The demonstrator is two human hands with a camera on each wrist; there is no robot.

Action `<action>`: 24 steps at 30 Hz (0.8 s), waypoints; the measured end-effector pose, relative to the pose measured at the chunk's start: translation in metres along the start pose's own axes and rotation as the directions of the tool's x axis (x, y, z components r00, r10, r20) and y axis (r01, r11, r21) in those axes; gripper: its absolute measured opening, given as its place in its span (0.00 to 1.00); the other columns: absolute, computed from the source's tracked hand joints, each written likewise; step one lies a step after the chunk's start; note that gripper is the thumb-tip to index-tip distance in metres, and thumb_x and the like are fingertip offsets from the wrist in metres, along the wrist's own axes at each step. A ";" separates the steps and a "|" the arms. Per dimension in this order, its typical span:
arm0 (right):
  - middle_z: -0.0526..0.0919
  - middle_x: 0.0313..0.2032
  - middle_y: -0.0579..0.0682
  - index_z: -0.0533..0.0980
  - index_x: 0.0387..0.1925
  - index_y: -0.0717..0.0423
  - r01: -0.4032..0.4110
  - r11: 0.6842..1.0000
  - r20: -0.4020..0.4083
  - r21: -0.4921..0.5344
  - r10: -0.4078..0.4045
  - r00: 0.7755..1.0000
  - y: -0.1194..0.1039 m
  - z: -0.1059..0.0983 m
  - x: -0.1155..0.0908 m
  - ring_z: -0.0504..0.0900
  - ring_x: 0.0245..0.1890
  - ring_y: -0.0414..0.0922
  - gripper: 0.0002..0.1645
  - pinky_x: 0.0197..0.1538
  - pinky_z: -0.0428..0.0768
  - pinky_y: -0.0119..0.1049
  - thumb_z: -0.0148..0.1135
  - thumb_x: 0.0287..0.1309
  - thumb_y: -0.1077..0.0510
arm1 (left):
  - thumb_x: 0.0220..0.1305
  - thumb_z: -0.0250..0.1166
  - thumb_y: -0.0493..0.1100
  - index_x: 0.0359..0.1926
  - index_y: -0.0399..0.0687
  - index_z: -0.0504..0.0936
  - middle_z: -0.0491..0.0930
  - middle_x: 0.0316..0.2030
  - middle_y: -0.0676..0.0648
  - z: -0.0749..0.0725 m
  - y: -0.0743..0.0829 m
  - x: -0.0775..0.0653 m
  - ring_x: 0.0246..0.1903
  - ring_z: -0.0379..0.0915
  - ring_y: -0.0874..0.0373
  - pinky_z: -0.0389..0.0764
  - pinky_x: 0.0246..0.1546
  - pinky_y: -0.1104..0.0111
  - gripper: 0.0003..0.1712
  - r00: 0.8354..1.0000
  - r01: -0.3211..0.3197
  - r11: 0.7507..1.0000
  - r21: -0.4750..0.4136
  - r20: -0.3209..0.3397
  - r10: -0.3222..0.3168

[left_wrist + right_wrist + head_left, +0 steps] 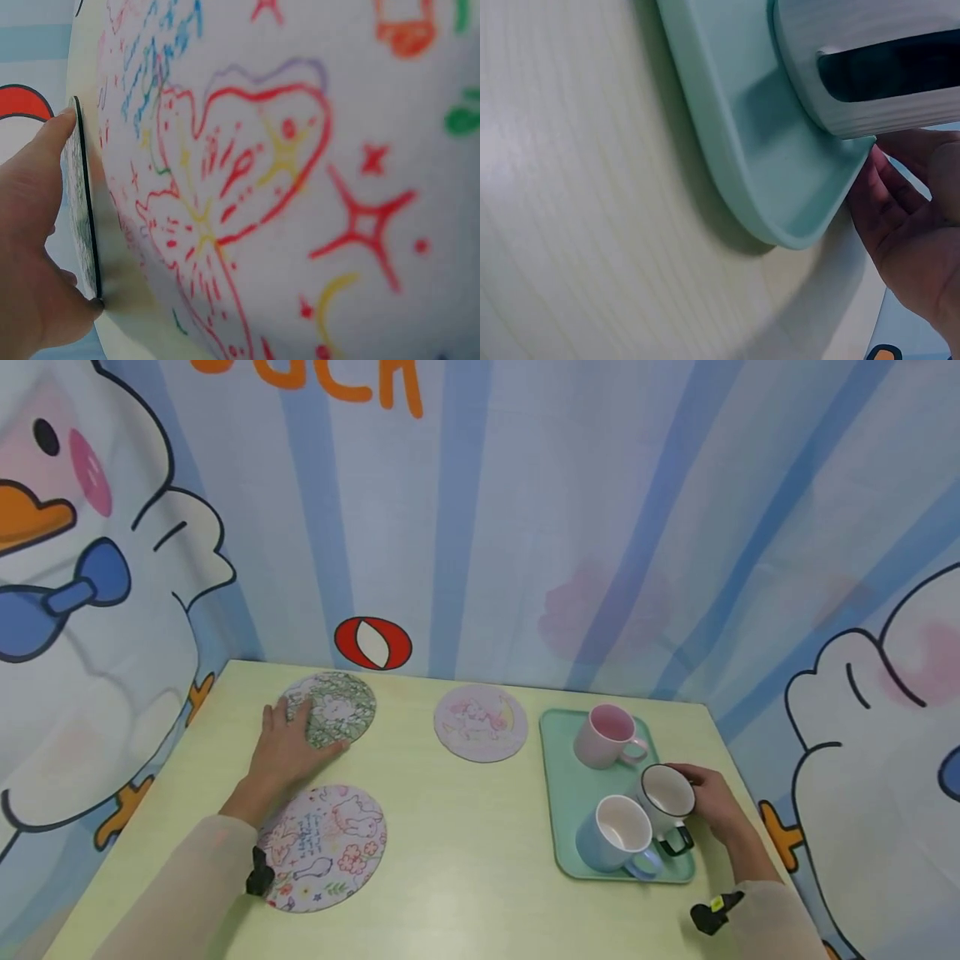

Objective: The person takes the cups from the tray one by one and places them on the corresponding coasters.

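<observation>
My left hand (291,747) rests on a round green-patterned placemat (341,708) at the table's back left, fingers spread and thumb at its near edge. The left wrist view shows that mat edge-on, beside the left hand (37,217). My right hand (712,802) is against the right side of a white mug with a dark rim and handle (666,793). That mug stands in a green tray (562,793), next to a blue mug (611,835). In the right wrist view the fingers (877,202) are right at the tray's rim; the mug hides some fingertips, so I cannot tell their grip.
A pink mug (606,737) stands in the tray's back part. A pale placemat with a unicorn (481,722) lies at the table's back middle. Another placemat with colourful drawings (330,852) lies under my left forearm. A striped curtain with cartoon ducks (495,527) hangs behind the table.
</observation>
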State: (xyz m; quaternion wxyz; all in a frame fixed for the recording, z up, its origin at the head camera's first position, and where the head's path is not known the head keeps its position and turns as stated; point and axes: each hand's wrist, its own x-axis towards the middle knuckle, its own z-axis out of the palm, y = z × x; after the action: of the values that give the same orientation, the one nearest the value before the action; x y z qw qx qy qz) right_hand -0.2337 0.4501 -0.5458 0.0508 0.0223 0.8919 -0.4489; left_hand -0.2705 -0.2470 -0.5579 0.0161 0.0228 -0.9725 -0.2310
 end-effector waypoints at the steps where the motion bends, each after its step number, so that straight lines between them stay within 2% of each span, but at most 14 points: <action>1: 0.77 0.65 0.73 0.73 0.69 0.71 0.002 1.000 -0.003 -0.006 -0.002 1.000 0.001 0.000 0.000 0.76 0.63 0.66 0.24 0.50 0.81 0.41 0.52 0.78 0.65 | 0.62 0.69 0.72 0.83 0.36 0.49 0.37 0.79 0.21 0.000 -0.001 0.001 0.77 0.29 0.19 0.53 0.67 0.24 0.67 1.000 0.000 1.000 0.005 0.000 0.000; 9: 0.75 0.66 0.74 0.71 0.70 0.71 -0.004 1.000 -0.012 0.005 0.004 1.000 0.006 0.003 0.001 0.74 0.65 0.69 0.25 0.59 0.79 0.56 0.51 0.77 0.67 | 0.61 0.68 0.75 0.84 0.38 0.47 0.35 0.80 0.21 0.004 -0.009 0.011 0.78 0.29 0.20 0.54 0.67 0.24 0.69 1.000 -0.004 1.000 0.029 0.025 0.003; 15: 0.75 0.66 0.74 0.71 0.71 0.71 -0.003 1.000 -0.020 0.005 0.003 1.000 0.003 0.005 0.001 0.75 0.64 0.68 0.25 0.57 0.80 0.53 0.52 0.78 0.66 | 0.58 0.70 0.74 0.84 0.40 0.47 0.35 0.79 0.20 -0.001 -0.008 0.011 0.77 0.35 0.19 0.54 0.67 0.24 0.70 1.000 0.003 1.000 0.030 0.013 -0.003; 24: 0.76 0.65 0.74 0.72 0.70 0.71 -0.002 1.000 -0.043 0.002 0.003 0.999 0.005 0.006 -0.001 0.75 0.64 0.67 0.27 0.56 0.80 0.50 0.59 0.74 0.68 | 0.58 0.69 0.75 0.84 0.38 0.49 0.40 0.78 0.19 -0.004 -0.004 0.014 0.75 0.38 0.19 0.52 0.69 0.25 0.70 0.997 -0.008 0.999 0.046 0.072 0.005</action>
State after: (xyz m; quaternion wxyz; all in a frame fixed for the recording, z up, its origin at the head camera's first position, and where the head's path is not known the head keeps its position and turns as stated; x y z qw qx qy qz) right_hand -0.2324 0.4482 -0.5529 0.0321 0.0332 0.8924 -0.4489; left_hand -0.2837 -0.2535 -0.5557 -0.0188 0.0117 -0.9776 -0.2093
